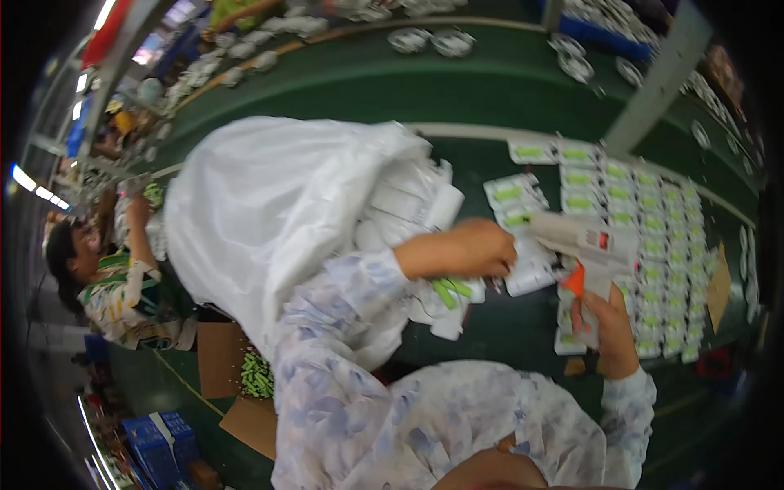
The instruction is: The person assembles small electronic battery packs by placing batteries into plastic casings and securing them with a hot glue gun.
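My right hand (611, 328) grips a grey-white hot glue gun (600, 245) with an orange trigger, its nozzle pointing left. My left hand (478, 247) is closed, fingers curled; whatever they hold, if anything, is hidden. Just beyond and right of that hand lie white plastic pieces with green battery packs (510, 193). A white piece (531, 273) rests between the two hands, below the gun. Under my left wrist are loose green battery packs (451, 292) among white parts. A large white sack (253, 196) full of white plastic parts (404, 196) stands open beside my left arm.
Rows of white pieces with green packs (649, 245) cover the table's right side. A grey post (661, 77) rises behind them. At lower left, a cardboard box (220, 359) holds green packs (257, 376). Another person (114, 278) works at far left. A blue box (161, 445) sits lower left.
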The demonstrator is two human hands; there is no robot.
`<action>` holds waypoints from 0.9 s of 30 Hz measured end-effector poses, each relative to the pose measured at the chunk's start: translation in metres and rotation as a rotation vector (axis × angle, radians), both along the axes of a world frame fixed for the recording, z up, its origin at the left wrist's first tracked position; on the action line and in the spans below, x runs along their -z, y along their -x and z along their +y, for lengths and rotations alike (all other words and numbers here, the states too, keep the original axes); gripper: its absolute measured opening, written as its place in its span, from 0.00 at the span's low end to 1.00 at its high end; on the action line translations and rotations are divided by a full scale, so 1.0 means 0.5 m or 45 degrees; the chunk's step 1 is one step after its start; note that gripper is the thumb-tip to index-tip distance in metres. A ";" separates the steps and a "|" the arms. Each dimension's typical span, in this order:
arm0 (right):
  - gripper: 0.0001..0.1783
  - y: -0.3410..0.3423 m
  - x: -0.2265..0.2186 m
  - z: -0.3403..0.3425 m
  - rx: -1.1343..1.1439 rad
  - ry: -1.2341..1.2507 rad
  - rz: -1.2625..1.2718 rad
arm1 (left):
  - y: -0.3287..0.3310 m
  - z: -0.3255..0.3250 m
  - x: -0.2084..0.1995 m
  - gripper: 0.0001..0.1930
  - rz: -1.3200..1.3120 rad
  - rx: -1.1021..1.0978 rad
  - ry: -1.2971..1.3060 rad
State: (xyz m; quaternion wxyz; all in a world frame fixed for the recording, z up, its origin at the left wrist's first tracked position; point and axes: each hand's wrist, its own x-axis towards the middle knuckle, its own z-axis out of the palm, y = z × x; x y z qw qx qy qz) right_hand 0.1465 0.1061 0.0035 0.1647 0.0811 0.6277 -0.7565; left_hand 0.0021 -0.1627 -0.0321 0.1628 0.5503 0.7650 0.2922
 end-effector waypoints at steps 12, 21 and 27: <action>0.21 -0.057 -0.044 0.013 -0.094 -0.179 -0.092 | 0.043 0.008 -0.057 0.07 -0.162 -0.627 -0.192; 0.15 -0.060 -0.027 0.010 -0.189 -0.266 -0.127 | 0.026 0.070 -0.037 0.04 0.418 -0.401 -0.240; 0.17 -0.079 -0.019 0.024 -0.155 -0.222 -0.136 | 0.022 0.090 -0.008 0.04 0.468 -0.346 -0.206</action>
